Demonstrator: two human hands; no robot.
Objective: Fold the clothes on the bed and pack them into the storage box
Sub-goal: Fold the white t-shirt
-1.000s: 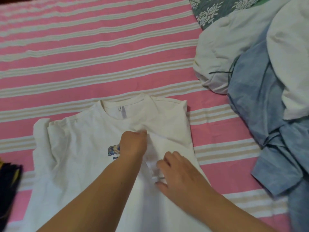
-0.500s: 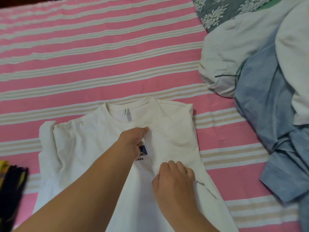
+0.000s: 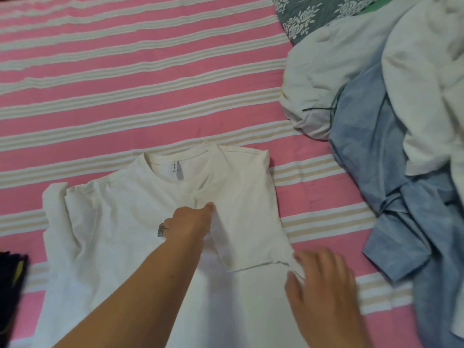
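A white T-shirt [image 3: 120,242] lies face up on the pink striped bed sheet [image 3: 125,96], collar away from me. Its right sleeve [image 3: 246,222] is folded inward over the chest; the left sleeve [image 3: 54,204] is bunched at the side. My left hand [image 3: 188,224] presses on the middle of the chest, fingertips at the inner edge of the folded sleeve, partly covering a small printed logo. My right hand [image 3: 324,290], blurred, lies with spread fingers on the shirt's right side edge below the folded sleeve. No storage box is in view.
A heap of unfolded clothes fills the right side: a blue garment [image 3: 376,177] and white garments [image 3: 326,71]. A grey-green floral cushion [image 3: 313,13] lies at the top right. A dark item with yellow [image 3: 10,285] shows at the left edge.
My right hand has slid from the shirt's middle out to its right edge. My left hand has stayed pressing on the chest.
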